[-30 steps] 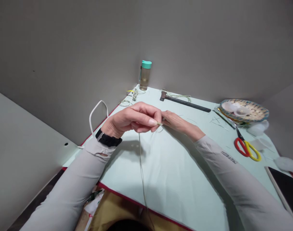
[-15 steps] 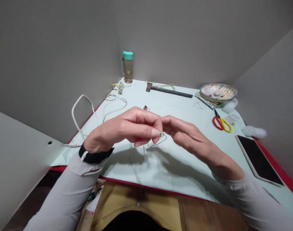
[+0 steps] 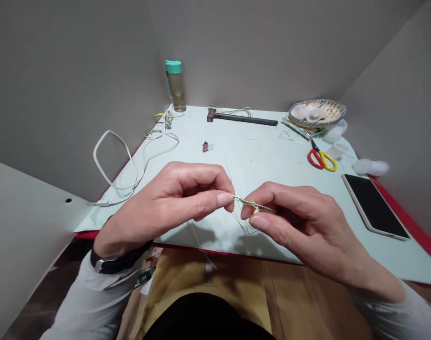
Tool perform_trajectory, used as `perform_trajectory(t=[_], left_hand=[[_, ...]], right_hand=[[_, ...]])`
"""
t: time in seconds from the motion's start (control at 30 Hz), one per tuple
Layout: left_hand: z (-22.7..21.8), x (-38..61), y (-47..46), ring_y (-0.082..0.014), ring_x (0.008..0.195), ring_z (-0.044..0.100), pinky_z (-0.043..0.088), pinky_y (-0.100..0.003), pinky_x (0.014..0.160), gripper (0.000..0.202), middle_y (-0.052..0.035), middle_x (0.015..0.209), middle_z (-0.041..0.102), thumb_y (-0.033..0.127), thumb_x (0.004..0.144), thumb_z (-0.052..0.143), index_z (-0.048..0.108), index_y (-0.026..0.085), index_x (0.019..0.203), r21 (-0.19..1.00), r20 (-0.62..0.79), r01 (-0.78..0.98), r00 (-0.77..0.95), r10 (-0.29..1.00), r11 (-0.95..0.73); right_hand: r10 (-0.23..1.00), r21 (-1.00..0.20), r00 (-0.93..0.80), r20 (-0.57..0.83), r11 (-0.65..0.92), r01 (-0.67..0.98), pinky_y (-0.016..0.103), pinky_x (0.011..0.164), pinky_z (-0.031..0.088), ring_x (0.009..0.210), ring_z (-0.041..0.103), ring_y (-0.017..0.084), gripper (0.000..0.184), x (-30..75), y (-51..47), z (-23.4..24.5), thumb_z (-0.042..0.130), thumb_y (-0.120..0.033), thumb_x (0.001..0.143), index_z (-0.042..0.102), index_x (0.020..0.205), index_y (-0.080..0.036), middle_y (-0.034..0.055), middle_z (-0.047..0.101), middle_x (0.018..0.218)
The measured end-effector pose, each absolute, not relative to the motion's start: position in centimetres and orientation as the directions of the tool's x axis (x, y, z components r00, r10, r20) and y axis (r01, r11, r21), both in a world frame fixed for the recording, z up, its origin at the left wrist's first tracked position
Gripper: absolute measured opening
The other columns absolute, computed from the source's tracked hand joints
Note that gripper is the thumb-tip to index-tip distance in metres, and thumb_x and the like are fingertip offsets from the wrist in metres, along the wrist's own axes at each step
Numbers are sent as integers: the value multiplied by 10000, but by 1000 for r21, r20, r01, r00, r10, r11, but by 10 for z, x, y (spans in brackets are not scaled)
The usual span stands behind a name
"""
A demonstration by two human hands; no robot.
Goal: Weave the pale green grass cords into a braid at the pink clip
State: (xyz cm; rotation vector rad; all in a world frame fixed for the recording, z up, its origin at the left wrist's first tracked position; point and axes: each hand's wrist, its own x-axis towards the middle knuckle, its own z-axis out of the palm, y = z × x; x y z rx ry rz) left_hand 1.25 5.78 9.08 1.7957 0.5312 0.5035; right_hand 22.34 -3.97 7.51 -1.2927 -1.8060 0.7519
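My left hand (image 3: 173, 198) and my right hand (image 3: 300, 222) meet over the near edge of a pale green table (image 3: 257, 156). Both pinch a thin greenish strand (image 3: 247, 203) stretched between thumb and forefinger tips. Loose ends of the strand hang down below my hands toward the table edge. A black watch sits on my left wrist. Both arms wear light grey sleeves.
A hammer (image 3: 241, 118) lies at the back, a teal-capped bottle (image 3: 175, 85) in the back left corner. Red-and-yellow scissors (image 3: 321, 159), a woven basket (image 3: 317, 112) and a phone (image 3: 374, 203) sit right. A white cable (image 3: 119, 160) loops left, near a small binder clip (image 3: 206, 147). Grey walls enclose the table.
My hands have come nearer to me and lower, now over the table's near edge. The right hand has turned and pinches the strand a little apart from the left.
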Motion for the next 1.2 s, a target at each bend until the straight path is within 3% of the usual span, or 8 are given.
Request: perform_trajectory(t=[0.17, 0.27, 0.43, 0.6, 0.77, 0.97, 1.2], left_hand=[[87, 16, 50, -110, 667, 462, 339, -230, 577, 179, 10, 762, 608, 334, 995, 645, 741, 214, 903, 969, 67, 101, 770, 634, -224], [87, 18, 48, -105, 621, 402, 295, -250, 556, 162, 22, 705, 552, 309, 1009, 618, 752, 235, 956, 975, 54, 94, 775, 630, -199], [85, 19, 51, -100, 584, 358, 230, -277, 518, 202, 7, 680, 569, 375, 962, 696, 754, 207, 867, 982, 30, 97, 768, 640, -162], [80, 20, 53, -85, 550, 312, 221, -255, 498, 179, 22, 655, 587, 303, 965, 699, 743, 198, 827, 992, 57, 27, 770, 635, -122], [85, 23, 52, -101, 595, 416, 276, -251, 520, 230, 17, 678, 589, 314, 970, 671, 722, 185, 787, 962, 91, 110, 733, 674, -249], [84, 29, 55, -98, 596, 433, 335, -235, 554, 253, 47, 626, 529, 224, 974, 619, 651, 178, 726, 907, 173, 162, 697, 696, -388], [73, 32, 65, -94, 647, 459, 362, -227, 612, 240, 47, 668, 551, 218, 974, 620, 639, 163, 741, 945, 138, 115, 706, 694, -305]], right_hand=[[938, -837, -200, 282, 343, 426, 196, 525, 359, 546, 465, 59, 237, 229, -45, 76, 540, -276, 1043, 697, 883, -199, -20, 595, 671], [940, -866, -210, 267, 330, 376, 192, 531, 340, 539, 416, 45, 277, 228, -46, 76, 506, -260, 1067, 675, 861, -185, -34, 539, 643], [955, -916, -214, 204, 264, 301, 196, 529, 322, 519, 336, 42, 317, 225, -43, 74, 500, -304, 1084, 672, 848, -178, -48, 448, 601], [963, -933, -220, 159, 219, 286, 198, 511, 301, 523, 336, 40, 319, 222, -37, 72, 506, -321, 1080, 681, 854, -179, -48, 447, 600], [965, -919, -176, 193, 241, 312, 195, 493, 280, 550, 394, 35, 291, 215, -28, 72, 571, -291, 1029, 655, 781, -163, -40, 518, 621], [967, -904, -124, 221, 251, 346, 199, 455, 201, 505, 275, 23, 301, 212, -16, 68, 577, -199, 962, 585, 667, -139, -58, 384, 541], [984, -983, -121, 128, 142, 115, 195, 477, 213, 531, 273, 31, 363, 217, -7, 47, 643, -306, 949, 522, 650, -142, -53, 359, 563]])
